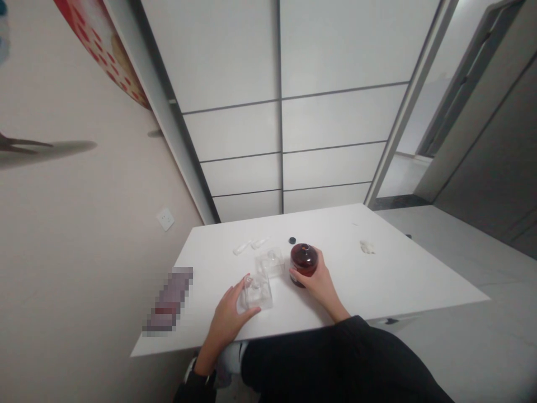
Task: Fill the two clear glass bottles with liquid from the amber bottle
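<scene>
My right hand (315, 280) is wrapped round a dark brown glass bottle (302, 258), which looks upright and uncapped at its neck. A small black cap (292, 240) lies on the table behind the bottle. My left hand (230, 314) grips a clear, square-sided container (258, 292) near the table's front edge, thumb in front and fingers at its far left side. Just behind it is a second clear square container (272, 261), between the first container and the bottle. Whether either clear container holds anything, I cannot tell.
Two small clear elongated pieces (242, 247) lie at the back left of the white table (403, 274). A crumpled whitish scrap (367, 247) lies to the right. A blurred-out rectangular item (168, 302) sits at the left edge, close to the wall. White panelled doors (235, 134) stand behind the table.
</scene>
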`<action>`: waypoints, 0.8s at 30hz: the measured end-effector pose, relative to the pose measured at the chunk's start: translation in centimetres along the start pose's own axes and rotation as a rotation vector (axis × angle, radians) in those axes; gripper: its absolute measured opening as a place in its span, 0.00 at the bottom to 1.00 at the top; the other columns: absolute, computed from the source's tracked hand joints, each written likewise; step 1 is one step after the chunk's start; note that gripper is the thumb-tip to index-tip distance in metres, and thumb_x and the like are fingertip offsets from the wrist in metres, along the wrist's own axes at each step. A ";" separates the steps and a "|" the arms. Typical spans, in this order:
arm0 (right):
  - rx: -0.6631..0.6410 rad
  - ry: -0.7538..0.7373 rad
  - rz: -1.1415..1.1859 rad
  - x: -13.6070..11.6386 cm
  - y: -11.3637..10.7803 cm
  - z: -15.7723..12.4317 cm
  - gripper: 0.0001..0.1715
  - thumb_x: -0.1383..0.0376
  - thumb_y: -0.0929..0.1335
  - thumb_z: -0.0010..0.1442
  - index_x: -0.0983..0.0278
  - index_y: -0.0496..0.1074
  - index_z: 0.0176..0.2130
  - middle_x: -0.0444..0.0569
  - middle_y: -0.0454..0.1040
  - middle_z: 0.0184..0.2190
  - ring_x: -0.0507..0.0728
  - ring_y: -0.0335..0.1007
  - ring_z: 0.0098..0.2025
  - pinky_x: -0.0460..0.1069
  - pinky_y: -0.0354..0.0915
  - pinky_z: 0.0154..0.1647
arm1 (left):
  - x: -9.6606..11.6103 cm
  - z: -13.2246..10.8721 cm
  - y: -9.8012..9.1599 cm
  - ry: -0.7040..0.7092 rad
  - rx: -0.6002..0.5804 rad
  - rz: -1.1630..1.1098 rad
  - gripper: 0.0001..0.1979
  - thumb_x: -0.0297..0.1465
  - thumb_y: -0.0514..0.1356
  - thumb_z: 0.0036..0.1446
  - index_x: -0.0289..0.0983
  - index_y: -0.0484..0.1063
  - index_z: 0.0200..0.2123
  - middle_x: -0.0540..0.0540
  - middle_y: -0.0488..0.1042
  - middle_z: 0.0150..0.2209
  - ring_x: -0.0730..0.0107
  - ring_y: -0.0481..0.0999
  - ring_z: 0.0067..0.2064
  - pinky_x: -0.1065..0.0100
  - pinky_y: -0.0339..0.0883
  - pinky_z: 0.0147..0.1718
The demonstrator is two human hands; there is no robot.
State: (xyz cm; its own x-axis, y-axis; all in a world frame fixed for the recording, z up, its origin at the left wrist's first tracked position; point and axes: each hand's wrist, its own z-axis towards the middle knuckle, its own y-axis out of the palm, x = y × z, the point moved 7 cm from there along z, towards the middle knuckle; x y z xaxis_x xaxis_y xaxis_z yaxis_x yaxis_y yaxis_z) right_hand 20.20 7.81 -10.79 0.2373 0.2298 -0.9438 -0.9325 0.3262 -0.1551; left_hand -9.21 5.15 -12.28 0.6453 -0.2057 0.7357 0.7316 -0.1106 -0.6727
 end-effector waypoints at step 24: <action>0.020 0.015 -0.004 -0.4 0.0 -0.2 0.47 0.51 0.79 0.47 0.61 0.64 0.59 0.59 0.79 0.56 0.67 0.79 0.56 0.63 0.69 0.64 | -0.3 0.0 0.3 -0.001 -0.015 0.060 0.40 0.40 0.66 0.59 0.34 0.64 0.72 0.36 0.66 0.73 0.47 0.67 0.73 0.47 0.52 0.75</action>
State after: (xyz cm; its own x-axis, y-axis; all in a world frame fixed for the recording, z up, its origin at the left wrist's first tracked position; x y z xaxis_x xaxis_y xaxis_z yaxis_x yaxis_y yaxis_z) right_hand 20.04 7.58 -10.45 0.2368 0.2152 -0.9474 -0.9259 0.3455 -0.1529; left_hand -9.19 5.19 -12.70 0.6882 -0.2113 0.6940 0.6881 -0.1130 -0.7167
